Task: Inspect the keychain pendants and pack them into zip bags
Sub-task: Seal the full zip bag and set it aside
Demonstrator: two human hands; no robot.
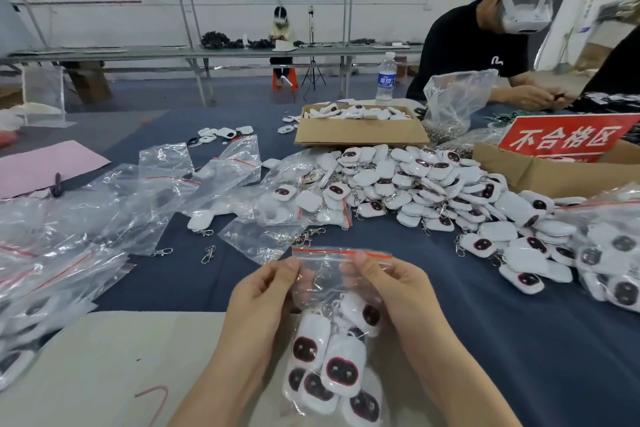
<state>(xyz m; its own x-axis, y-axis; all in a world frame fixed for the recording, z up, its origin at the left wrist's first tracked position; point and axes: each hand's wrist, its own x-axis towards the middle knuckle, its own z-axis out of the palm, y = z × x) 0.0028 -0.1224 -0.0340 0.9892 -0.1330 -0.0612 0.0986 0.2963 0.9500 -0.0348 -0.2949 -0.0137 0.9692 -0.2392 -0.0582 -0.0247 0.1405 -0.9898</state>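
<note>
The clear zip bag [341, 274] hangs between the person's two hands, just above the near edge of the desk [519, 340]. It is thin, crinkled plastic with a red strip along its mouth. The left hand [263, 291] pinches the bag's upper left side and the right hand [391, 284] pinches its upper right, fingers [363, 262] curled against the film just under the strip. Whether the seal is pressed shut cannot be told.

The keychain pendants [341, 371] fill the lower half of the bag. They are plump, rounded white pads, each with a glossy dark oval face. Thin metal rings show among them higher up.

Below the bag lies a pale beige sheet [104, 357] on the dark blue cloth covering the desk. To the left, empty bags [104, 204] lie in a slack, shiny heap, with a few loose metal clasps [207, 254] beside them. Farther back and to the right, a broad pile of pendants [433, 184] spreads out. Behind it stand a shallow cardboard box [360, 132] holding white pieces, a red sign [564, 139] and a water bottle [386, 78]. A person in a black shirt [467, 45] works at the far right corner.
</note>
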